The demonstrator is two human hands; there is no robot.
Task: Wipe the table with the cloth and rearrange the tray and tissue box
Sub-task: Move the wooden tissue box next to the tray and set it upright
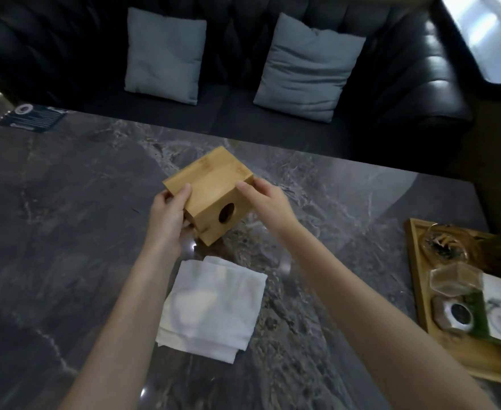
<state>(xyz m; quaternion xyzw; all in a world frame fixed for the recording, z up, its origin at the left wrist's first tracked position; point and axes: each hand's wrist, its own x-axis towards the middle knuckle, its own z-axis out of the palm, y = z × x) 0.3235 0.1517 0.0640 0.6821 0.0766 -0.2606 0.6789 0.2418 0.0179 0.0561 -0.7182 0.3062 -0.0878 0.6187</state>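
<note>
Hands on the box, both of them: the left hand (169,216) wraps the near-left corner of the wooden tissue box (210,193), thumb laid up its side, while the right hand (268,204) clamps the right edge, thumb pressed on the upper face. Box sits tilted between them, round opening turned toward the camera, over the middle of the dark marble bench (65,217). Whether its lower corner touches the stone or hangs just above it, I cannot tell.

Just nearer the person, between the two forearms, lies the white cloth (213,306), folded flat on the bench, apart from the box and from both hands.

Over at the right edge, well apart from the box, the wooden tray (417,279) rests on the bench, cut off by the frame. It carries a glass bowl (444,247), a clear hexagonal cup (454,279) and a hexagonal jar with a shiny top (457,316).

Beyond the bench, a black leather sofa (406,69) holds two grey cushions (164,54).
</note>
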